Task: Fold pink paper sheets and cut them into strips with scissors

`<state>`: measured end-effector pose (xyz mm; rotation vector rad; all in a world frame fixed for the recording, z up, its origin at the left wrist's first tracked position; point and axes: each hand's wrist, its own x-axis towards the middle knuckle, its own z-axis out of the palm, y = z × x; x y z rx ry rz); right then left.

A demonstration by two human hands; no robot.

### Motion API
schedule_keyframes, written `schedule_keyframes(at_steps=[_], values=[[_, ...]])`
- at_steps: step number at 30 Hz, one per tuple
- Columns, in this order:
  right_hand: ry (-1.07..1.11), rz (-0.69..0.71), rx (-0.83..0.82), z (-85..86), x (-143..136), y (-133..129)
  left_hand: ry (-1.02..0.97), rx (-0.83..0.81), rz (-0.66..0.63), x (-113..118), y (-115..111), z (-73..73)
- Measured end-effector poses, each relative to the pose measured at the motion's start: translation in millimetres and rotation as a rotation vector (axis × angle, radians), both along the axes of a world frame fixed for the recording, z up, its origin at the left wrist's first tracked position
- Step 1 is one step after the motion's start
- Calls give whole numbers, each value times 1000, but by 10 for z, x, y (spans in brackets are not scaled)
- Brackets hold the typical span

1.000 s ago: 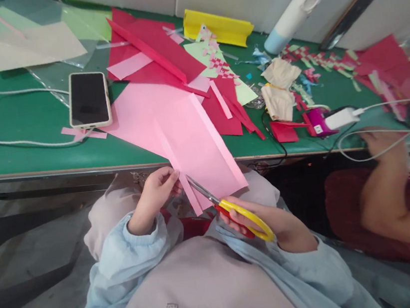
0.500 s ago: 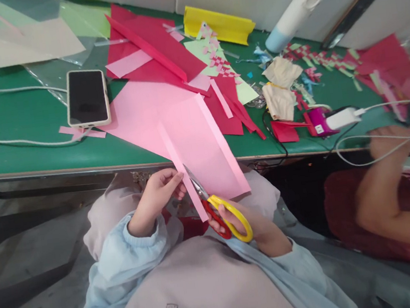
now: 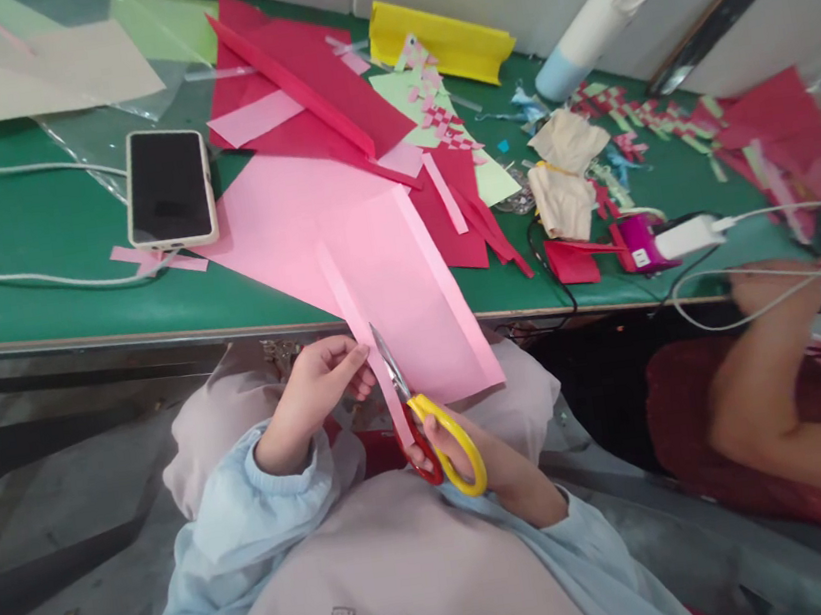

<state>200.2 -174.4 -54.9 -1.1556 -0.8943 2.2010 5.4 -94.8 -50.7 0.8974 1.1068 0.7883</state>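
Observation:
My left hand [image 3: 330, 377] pinches the edge of a narrow pink strip [image 3: 355, 317] that is partly cut from a pink sheet [image 3: 408, 288]. The scissors [image 3: 438, 435], with one yellow and one red handle loop, are in my right hand [image 3: 467, 451], whose fingers are through the loops. Their blades lie at the cut between the strip and the sheet and look nearly closed. The strip's free lower end hangs beside the red loop. The sheet reaches from the table over my lap, and its right side has a folded edge.
On the green table [image 3: 13, 219] lie a phone [image 3: 169, 188], red sheets [image 3: 306, 89], a yellow folded piece [image 3: 440, 41], a bottle [image 3: 599, 15] and a white plug [image 3: 689, 237]. At the right, another person's arm [image 3: 767, 371] is near a white cable.
The scissors and my right hand have shifted slightly left and down, and the handles are turned more upright. The blades look closer together. My left hand has barely moved.

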Motion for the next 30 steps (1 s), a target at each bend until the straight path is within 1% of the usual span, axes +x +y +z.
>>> schedule_keyframes(at_steps=[3,19,23,30], values=[[3,2,-14,-8,0,-6,0,2,-2,1,2,-3],[-23,14,-28,96,6,49,16,25,-33,-7,-3,-2],[-47,32,-35,75,47,40,18,25,-40,-9,-2,3],[-53,-2,-80,-9,81,6,22,25,-47,-11,-9,1]])
